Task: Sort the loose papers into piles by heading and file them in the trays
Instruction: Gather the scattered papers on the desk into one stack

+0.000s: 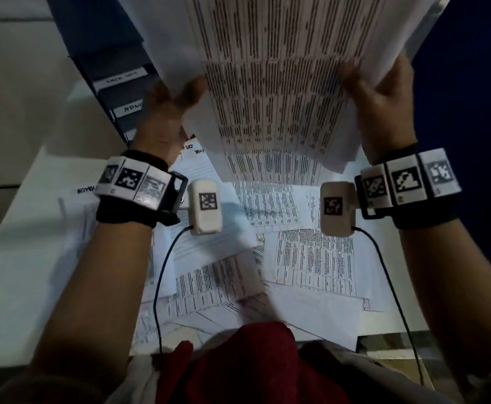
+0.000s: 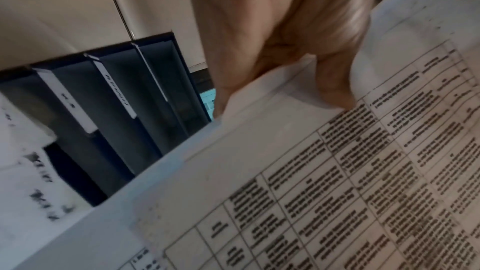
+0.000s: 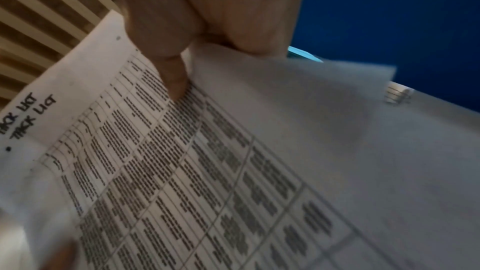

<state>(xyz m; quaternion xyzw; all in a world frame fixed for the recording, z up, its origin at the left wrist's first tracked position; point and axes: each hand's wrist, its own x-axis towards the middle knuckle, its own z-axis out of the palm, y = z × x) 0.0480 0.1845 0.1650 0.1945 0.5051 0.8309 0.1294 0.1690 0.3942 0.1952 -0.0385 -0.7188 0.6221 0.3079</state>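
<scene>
A stack of printed sheets with tables (image 1: 276,68) is held up in the air over the desk. My left hand (image 1: 177,97) pinches its left edge, thumb on the front (image 2: 335,87). My right hand (image 1: 378,94) grips its right edge, thumb pressed on the table print (image 3: 176,81). A handwritten heading that looks like "TASK LIST" (image 3: 28,114) shows at the top of the held sheets. More loose papers (image 1: 296,237) lie scattered on the white desk (image 1: 13,258) under my arms. Dark stacked trays (image 1: 118,91) with white labels stand at the back left, also seen as trays (image 2: 116,98) beside my left hand.
A blue wall or panel (image 1: 466,83) is at the right. A box-like object (image 1: 390,348) sits at the desk's near right corner. Cables (image 1: 162,287) run from the wrist cameras across the papers. A small metal clip (image 3: 398,94) lies on the desk's far right.
</scene>
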